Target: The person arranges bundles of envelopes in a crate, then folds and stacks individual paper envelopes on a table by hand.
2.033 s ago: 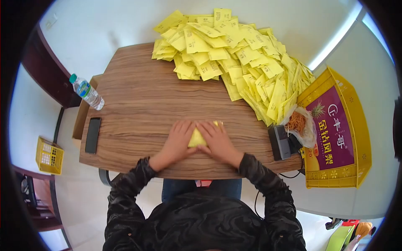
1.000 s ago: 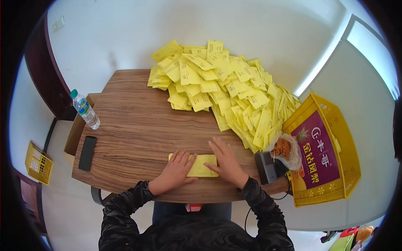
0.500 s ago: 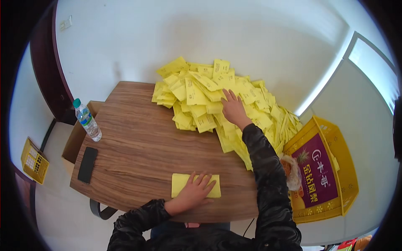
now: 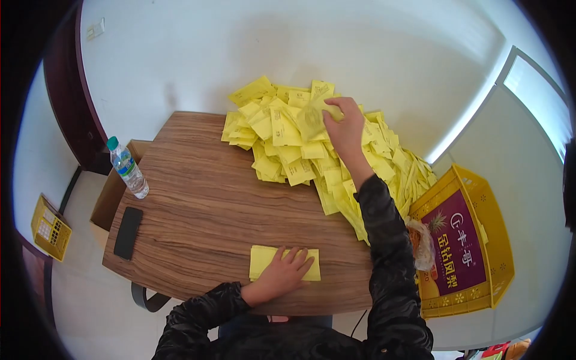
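A large heap of yellow printed paper packets (image 4: pixel 288 132) is piled against the wall at the table's far side. Over it, my right hand (image 4: pixel 349 129) pinches one yellow paper packet (image 4: pixel 312 122) between thumb and fingers; that packet is smeared by motion. Close to the front edge, my left hand (image 4: pixel 281 275) lies flat, fingers spread, on a small neat stack of yellow packets (image 4: pixel 260 259). How many are in that stack is hard to see.
On the table's left are a water bottle (image 4: pixel 128 169) with a green cap and a black phone (image 4: pixel 128 233). A yellow crate (image 4: pixel 465 306) with a purple label stands at the right, beside a clear plastic bag (image 4: pixel 424 252). A cardboard box (image 4: pixel 103 207) sits below the left edge.
My right hand has closed on a packet from the heap and lifted it up slightly. My left hand stays flat on the stack. The camera view has shifted slightly.
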Demonstrator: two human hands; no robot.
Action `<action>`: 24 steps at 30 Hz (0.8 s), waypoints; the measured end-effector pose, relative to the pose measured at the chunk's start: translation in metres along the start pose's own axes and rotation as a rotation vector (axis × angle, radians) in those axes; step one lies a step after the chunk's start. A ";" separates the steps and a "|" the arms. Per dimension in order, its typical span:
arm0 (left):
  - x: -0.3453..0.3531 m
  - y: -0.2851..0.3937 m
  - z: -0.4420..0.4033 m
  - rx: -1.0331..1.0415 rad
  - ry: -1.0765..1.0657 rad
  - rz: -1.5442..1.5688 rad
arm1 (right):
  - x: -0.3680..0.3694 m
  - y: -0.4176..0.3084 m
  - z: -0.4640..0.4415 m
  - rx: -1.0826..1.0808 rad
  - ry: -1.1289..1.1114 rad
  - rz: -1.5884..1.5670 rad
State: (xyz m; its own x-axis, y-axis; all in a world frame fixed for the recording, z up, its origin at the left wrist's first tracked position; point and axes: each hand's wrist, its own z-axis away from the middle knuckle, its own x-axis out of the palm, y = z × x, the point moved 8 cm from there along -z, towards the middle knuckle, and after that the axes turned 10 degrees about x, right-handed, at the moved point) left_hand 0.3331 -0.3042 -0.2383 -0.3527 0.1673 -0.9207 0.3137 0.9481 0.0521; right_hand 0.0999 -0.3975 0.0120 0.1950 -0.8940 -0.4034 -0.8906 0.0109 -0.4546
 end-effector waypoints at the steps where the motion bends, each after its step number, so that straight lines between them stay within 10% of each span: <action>1: 0.002 -0.001 0.000 -0.009 -0.002 0.001 | -0.005 -0.007 0.008 0.010 -0.004 0.002; 8: -0.028 0.011 -0.002 0.033 0.102 -0.017 | -0.017 0.032 0.164 0.765 -0.082 -0.344; 10: -0.044 0.014 0.003 0.061 0.146 0.024 | -0.010 0.046 0.224 0.320 -0.256 0.111; 24: 0.044 -0.153 -0.002 -0.253 -0.127 0.090 | 0.091 0.047 0.278 0.183 -0.948 0.410</action>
State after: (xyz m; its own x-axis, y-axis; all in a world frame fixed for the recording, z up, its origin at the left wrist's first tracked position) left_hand 0.2676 -0.4417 -0.2860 -0.2156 0.2341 -0.9480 0.1032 0.9709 0.2163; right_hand 0.1903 -0.3538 -0.2673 0.2051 -0.0903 -0.9746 -0.9009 0.3718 -0.2240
